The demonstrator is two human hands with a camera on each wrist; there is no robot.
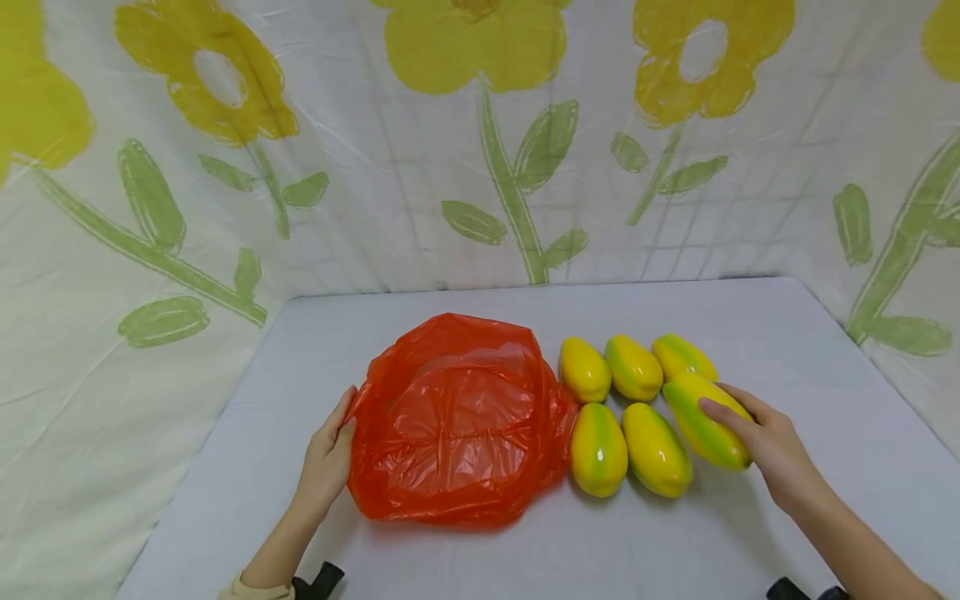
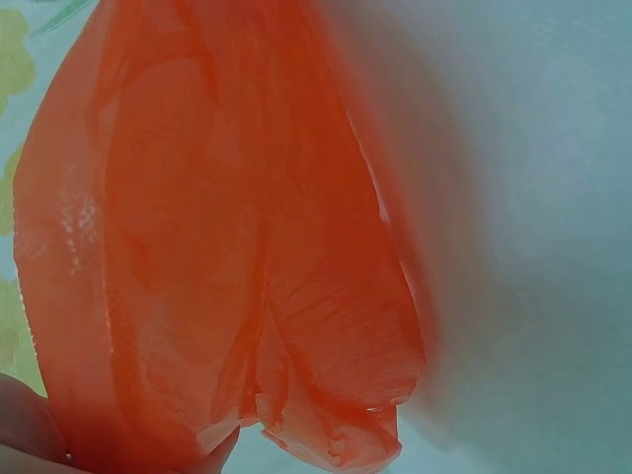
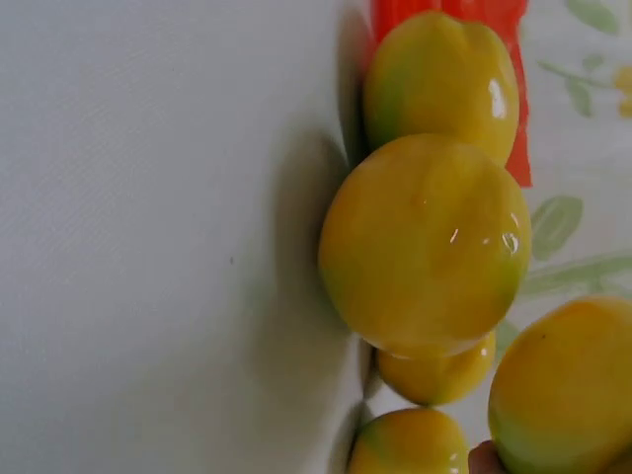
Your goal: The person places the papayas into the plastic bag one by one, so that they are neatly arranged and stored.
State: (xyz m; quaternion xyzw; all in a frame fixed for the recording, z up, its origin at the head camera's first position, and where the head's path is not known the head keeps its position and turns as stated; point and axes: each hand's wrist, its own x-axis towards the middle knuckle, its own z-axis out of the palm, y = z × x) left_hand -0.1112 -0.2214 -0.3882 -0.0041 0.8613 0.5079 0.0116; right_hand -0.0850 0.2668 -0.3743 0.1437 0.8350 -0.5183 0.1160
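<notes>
An orange-red plastic bag (image 1: 450, 442) lies spread with its mouth facing the person. My left hand (image 1: 328, 462) pinches the bag's left edge; the left wrist view shows the thin film (image 2: 217, 237) hanging from the fingers. At the right, my right hand (image 1: 776, 450) grips a glossy yellow-green papaya (image 1: 705, 421), thumb on top, tilted and raised off the table. The same papaya (image 3: 568, 390) fills the lower right of the right wrist view. Several similar papayas (image 1: 656, 450) lie in two rows between the bag and that hand. The bag's far right side touches the nearest ones.
Everything rests on a white-covered table (image 1: 510, 558). Behind it and at both sides hangs a pale curtain (image 1: 360, 192) with yellow flowers. A black strap (image 1: 322, 579) is on the left wrist, and another black piece (image 1: 787, 587) shows by the right wrist.
</notes>
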